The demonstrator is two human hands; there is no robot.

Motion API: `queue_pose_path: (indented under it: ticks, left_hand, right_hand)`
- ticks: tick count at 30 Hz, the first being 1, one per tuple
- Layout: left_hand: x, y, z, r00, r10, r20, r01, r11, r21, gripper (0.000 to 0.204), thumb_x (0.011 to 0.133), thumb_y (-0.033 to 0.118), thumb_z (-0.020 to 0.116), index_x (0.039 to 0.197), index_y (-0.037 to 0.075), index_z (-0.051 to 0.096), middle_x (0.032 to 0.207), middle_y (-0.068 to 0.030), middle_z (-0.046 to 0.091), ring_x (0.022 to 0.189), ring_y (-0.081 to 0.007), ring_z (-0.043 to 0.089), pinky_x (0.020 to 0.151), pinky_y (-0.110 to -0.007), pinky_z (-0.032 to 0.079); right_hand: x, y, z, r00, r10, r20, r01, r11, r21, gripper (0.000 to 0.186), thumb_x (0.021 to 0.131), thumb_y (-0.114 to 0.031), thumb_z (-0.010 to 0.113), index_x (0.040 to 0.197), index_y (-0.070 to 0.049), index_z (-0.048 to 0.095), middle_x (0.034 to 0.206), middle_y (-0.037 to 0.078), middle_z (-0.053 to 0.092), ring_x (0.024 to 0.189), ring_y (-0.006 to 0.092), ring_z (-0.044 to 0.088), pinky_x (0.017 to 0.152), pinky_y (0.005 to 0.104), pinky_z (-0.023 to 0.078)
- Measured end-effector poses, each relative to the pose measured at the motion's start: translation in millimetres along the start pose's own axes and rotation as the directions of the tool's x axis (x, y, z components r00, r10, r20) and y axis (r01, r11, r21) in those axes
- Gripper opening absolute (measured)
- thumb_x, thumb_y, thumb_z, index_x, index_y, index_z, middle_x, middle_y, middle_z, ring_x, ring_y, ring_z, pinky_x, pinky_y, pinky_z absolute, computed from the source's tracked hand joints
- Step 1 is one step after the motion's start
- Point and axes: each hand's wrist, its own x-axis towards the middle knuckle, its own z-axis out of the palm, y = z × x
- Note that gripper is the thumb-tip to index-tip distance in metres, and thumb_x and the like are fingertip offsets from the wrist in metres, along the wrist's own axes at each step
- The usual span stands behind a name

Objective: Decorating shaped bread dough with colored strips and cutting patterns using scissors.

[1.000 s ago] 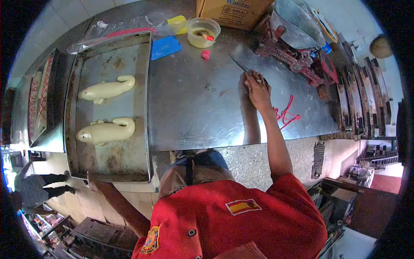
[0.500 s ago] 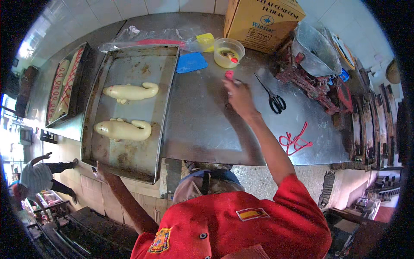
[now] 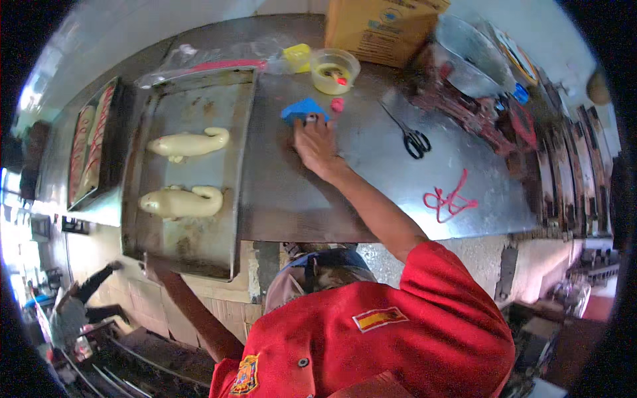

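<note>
My right hand (image 3: 315, 142) has its fingers closed on a blue dough scraper (image 3: 304, 108) on the metal table; the palm hides part of the scraper. Beside it lies a small pink lump (image 3: 337, 105). At the near left of a large baking tray (image 3: 192, 249), my left hand (image 3: 154, 268) grips the rim, its fingers partly hidden. Two pale dough animals with curled tails, a far one (image 3: 189, 144) and a near one (image 3: 180, 202), lie apart in that tray.
Behind stand a tub of yellowish liquid (image 3: 325, 83), a yellow scraper (image 3: 298, 58) and a cardboard box (image 3: 378, 33). Scissors (image 3: 415, 141), pink strands (image 3: 450, 199) and a red scale (image 3: 464, 119) are to the right. A smaller tray (image 3: 113, 156) sits left; another person (image 3: 73, 312) is beyond.
My right hand has gone left from the pink lump to the blue scraper and shifted it slightly right. The left hand stays at the tray; the view has shifted a little.
</note>
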Motion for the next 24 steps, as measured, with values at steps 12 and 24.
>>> queue_pose_path:
  ticks: [12, 24]
  left_hand:
    - [-134.1, 251.1, 128.4, 0.703, 0.677, -0.219, -0.576, 0.722, 0.384, 0.041, 0.104, 0.026, 0.052, 0.129, -0.007, 0.057, 0.134, -0.0203, 0.056, 0.121, -0.0311, 0.056, 0.104, -0.041, 0.049]
    - [-450.4, 287.2, 504.5, -0.412, 0.464, 0.784, -0.725, 0.355, -0.590, 0.027, 0.094, 0.022, 0.062, 0.118, 0.010, 0.063, 0.118, -0.0108, 0.063, 0.111, -0.0305, 0.060, 0.096, -0.045, 0.044]
  right_hand:
    - [-110.4, 19.1, -9.6, 0.993, 0.078, -0.089, -0.074, 0.996, 0.050, 0.036, 0.085, -0.017, 0.071, 0.116, -0.002, 0.060, 0.120, 0.017, 0.060, 0.112, 0.0322, 0.054, 0.090, 0.0511, 0.039]
    - [-226.8, 49.0, 40.1, 0.942, 0.182, -0.281, -0.070, 0.928, 0.367, 0.045, 0.090, -0.029, 0.064, 0.128, -0.005, 0.058, 0.132, 0.023, 0.056, 0.125, 0.0412, 0.047, 0.095, 0.0579, 0.039]
